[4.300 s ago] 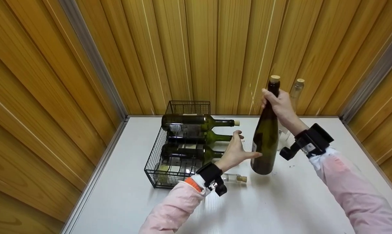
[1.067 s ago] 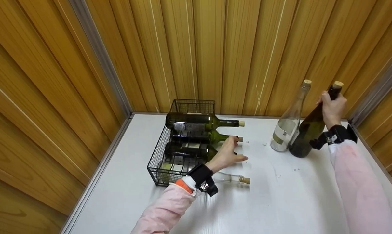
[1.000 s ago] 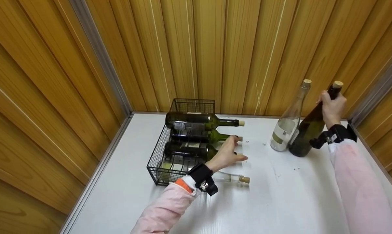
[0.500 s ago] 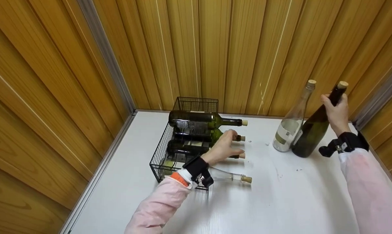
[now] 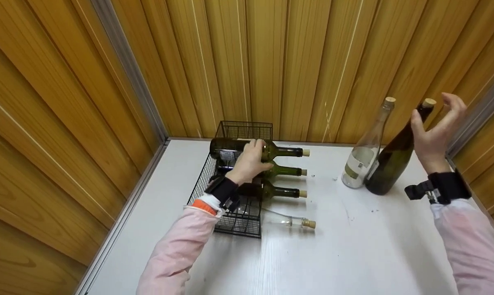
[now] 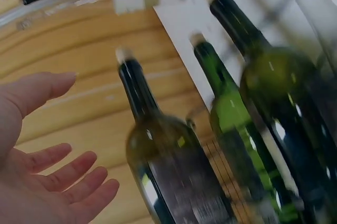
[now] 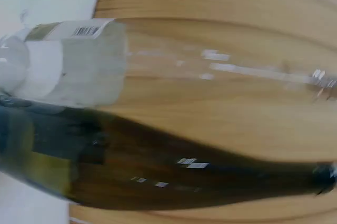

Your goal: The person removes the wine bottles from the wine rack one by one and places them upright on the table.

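Note:
My left hand (image 5: pixel 249 164) hovers over the black wire basket (image 5: pixel 240 227), fingers spread, near the rear dark green bottle (image 5: pixel 267 149). In the left wrist view that hand (image 6: pixel 47 155) is loosely open beside the bottles and grips nothing. Two more green bottles, a middle one (image 5: pixel 285 170) and a front one (image 5: pixel 277 190), lie in the basket with corked necks pointing right. To the right, my right hand (image 5: pixel 437 133) is open around the neck of a tall dark bottle (image 5: pixel 390 164), apart from it. A colourless bottle (image 5: pixel 359 162) stands upright against it.
A colourless corked bottle (image 5: pixel 290 221) lies at the basket's near end. The white table (image 5: pixel 304 262) bears small specks. Wood-patterned walls (image 5: pixel 304 69) rise at the back and sides, with a metal post (image 5: pixel 134 73) in the left corner.
The right hand carried the dark bottle right, set it beside the colourless one and let go of its neck. The left hand moved from the bottle necks leftward over the basket.

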### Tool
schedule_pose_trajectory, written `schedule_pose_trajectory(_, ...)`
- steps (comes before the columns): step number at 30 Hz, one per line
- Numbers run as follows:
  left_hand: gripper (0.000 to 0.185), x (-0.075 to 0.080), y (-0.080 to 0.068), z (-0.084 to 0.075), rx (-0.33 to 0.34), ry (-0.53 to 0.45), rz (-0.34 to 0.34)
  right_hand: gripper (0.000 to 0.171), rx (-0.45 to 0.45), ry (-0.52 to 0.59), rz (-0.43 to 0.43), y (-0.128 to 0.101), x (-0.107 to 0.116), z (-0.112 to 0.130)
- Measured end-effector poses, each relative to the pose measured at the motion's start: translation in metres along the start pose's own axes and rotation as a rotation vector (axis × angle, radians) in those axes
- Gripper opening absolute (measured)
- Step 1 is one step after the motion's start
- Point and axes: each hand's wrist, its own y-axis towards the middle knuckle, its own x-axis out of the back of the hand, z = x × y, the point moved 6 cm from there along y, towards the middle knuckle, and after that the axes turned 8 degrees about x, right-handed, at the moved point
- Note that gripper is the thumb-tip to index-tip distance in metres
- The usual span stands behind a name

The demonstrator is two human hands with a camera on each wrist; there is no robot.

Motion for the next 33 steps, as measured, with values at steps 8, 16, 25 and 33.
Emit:
schedule_pose_trajectory(8,0.070,0.010,0.014,0.040,0.032,0.223,-0.030,0.052,0.194,0.182,0.077,-0.026,-0.036,0.065)
schedule_pose_trajectory(16,0.085,-0.001,0.019,0.071,0.057,0.402,0.041,0.047,0.279,0.288,0.250,-0.076,-0.075,0.078)
schedule_pose_trajectory(25,0.094,-0.013,0.029,0.079,0.074,0.570,0.063,0.046,0.255,0.345,0.599,-0.155,-0.125,0.043)
schedule_pose_trajectory(33,0.101,-0.027,0.037,0.077,0.140,0.614,0.106,0.032,0.139,0.322,0.844,-0.196,-0.139,0.022)
